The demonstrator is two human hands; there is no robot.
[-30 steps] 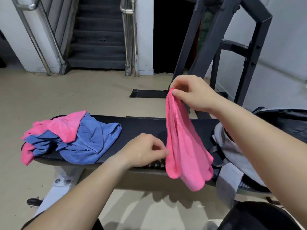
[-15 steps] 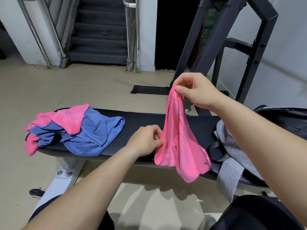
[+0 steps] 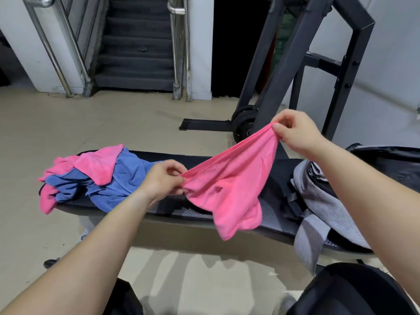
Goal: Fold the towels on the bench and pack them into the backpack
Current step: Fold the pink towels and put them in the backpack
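Weight bench (image 3: 181, 213), carrying an open grey backpack (image 3: 327, 201) at its right end and a heap of unfolded pink and blue towels (image 3: 109, 178) at its left. Held above it, a pink towel (image 3: 229, 178) is now stretched between the pinching left hand (image 3: 163, 180) and right hand (image 3: 295, 130); half a second earlier it hung bunched. Because the pinches gather cloth rather than corners, the fold may skew.

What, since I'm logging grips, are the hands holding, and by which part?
Both hold one pink towel: the left hand pinches one end of its top edge, the right hand the other.
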